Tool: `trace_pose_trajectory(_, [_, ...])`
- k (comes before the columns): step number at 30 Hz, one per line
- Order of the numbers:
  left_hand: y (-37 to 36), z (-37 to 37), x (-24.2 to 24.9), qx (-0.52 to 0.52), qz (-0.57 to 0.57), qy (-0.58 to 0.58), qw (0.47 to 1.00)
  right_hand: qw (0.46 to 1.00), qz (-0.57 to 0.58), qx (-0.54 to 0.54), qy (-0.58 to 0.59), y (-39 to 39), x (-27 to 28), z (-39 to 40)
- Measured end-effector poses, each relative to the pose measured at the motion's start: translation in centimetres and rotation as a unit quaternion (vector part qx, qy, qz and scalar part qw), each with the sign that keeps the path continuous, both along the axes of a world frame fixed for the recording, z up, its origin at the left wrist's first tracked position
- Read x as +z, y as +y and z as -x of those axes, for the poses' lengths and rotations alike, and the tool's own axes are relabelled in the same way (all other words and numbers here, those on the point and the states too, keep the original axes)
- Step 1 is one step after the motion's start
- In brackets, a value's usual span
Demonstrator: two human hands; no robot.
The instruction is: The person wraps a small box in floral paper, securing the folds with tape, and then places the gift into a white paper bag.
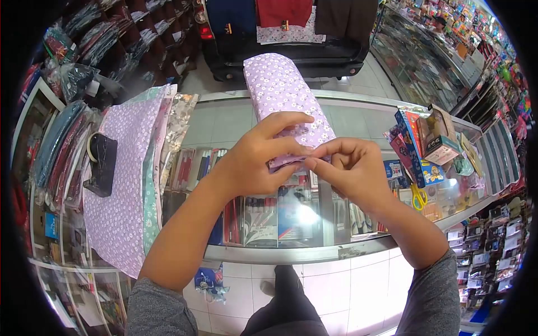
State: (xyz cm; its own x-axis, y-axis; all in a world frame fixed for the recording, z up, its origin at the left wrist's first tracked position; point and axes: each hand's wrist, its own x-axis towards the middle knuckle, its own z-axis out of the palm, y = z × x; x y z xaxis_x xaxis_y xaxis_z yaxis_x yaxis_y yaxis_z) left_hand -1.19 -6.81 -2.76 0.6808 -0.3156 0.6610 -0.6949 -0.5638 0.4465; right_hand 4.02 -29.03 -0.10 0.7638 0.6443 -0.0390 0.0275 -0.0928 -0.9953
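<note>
A long box-shaped parcel in purple floral wrapping paper (280, 81) lies across the glass counter, its near end toward me. My left hand (260, 154) is closed around that near end, thumb below and fingers above, gripping folded paper. At the same end, my right hand (350, 168) pinches the paper's edge between thumb and fingertips, right beside the left fingertips. The fold between the two hands is partly hidden by the fingers.
Flat wrapping paper sheets (120, 179) lie at the left, with a black tape dispenser (102, 165) on top. Yellow scissors (418, 197) and small boxes (440, 137) are at the right. The counter's metal front edge (302, 255) runs close to me.
</note>
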Motion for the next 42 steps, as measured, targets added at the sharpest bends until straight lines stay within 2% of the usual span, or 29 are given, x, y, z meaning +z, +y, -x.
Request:
trace_pose_trajectory(4, [0.0,0.0,-0.1,0.003,0.004,0.008,1.0,0.999,-0.035,0.002,0.028,0.1,-0.3,-0.2])
trace_pose_trajectory(6, [0.0,0.1,-0.1,0.004,0.005,0.013,1.0,0.996,-0.044,0.01,0.079,0.0,0.1,-0.2])
trace_pose_trajectory(10, [0.0,0.1,0.0,0.003,0.002,0.015,1.0,0.997,-0.054,0.018,0.045,-0.1,-0.8,-0.4])
trace_pose_trajectory(12, [0.0,0.1,0.0,0.002,0.003,0.014,1.0,0.994,-0.054,0.017,-0.097,-0.2,-1.7,-0.4])
trace_pose_trajectory(13, [0.0,0.1,0.0,-0.001,0.008,0.014,1.0,0.994,-0.054,0.017,-0.097,-0.3,-1.5,-0.2])
trace_pose_trajectory(15, [0.0,0.0,0.0,-0.003,0.013,0.014,1.0,0.932,0.024,0.013,-0.362,-0.6,-1.1,0.2])
trace_pose_trajectory(16, [0.0,0.0,0.1,-0.001,0.012,0.014,1.0,0.932,0.024,0.013,-0.362,-0.8,-1.1,0.2])
trace_pose_trajectory(18, [0.0,0.1,0.2,0.001,0.011,0.013,1.0,0.87,0.059,0.01,-0.489,-0.9,-1.2,0.1])
trace_pose_trajectory(19, [0.0,0.1,0.2,0.002,0.008,0.018,1.0,0.87,0.059,0.011,-0.489,-0.9,-1.2,0.2])
trace_pose_trajectory(21, [0.0,0.1,0.2,0.003,0.006,0.021,1.0,0.828,0.063,0.015,-0.557,-0.9,-1.1,0.2])
trace_pose_trajectory(25, [-0.1,0.2,0.2,-0.003,0.009,0.029,1.0,0.814,0.061,0.011,-0.577,-1.0,-1.0,0.3])
trace_pose_trajectory(27, [0.0,0.1,0.2,-0.005,0.014,0.034,0.999,0.788,0.089,0.013,-0.609,-1.0,-1.0,0.3])
trace_pose_trajectory(42, [0.2,-0.2,0.1,-0.015,0.004,0.023,1.0,0.789,0.147,0.013,-0.596,-0.7,-1.5,0.9])
